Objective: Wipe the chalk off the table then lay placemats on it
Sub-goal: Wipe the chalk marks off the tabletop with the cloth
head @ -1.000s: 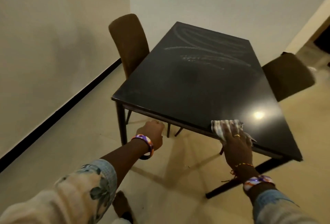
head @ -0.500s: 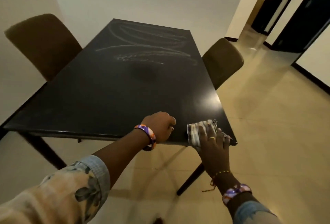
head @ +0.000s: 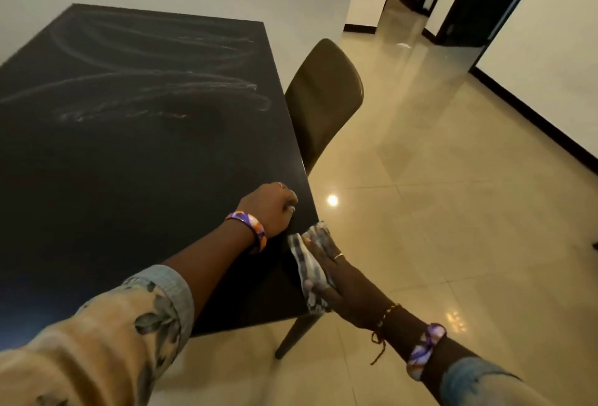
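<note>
A black table (head: 97,179) fills the left of the view. Pale chalk streaks (head: 155,82) cross its far half. My right hand (head: 336,279) presses a checked cloth (head: 305,263) flat against the table's near right corner, at the edge. My left hand (head: 270,208) rests as a loose fist on the tabletop just beyond the cloth, near the right edge, with nothing visible in it. No placemats are in view.
A brown chair (head: 323,98) stands against the table's right side. Glossy beige floor tiles (head: 453,211) spread to the right, leading to dark doorways (head: 453,1) at the back. A white wall runs behind the table.
The view has swung left to right around the table's near corner. My left hand rose from below the edge onto the tabletop. My right hand kept the cloth at the corner.
</note>
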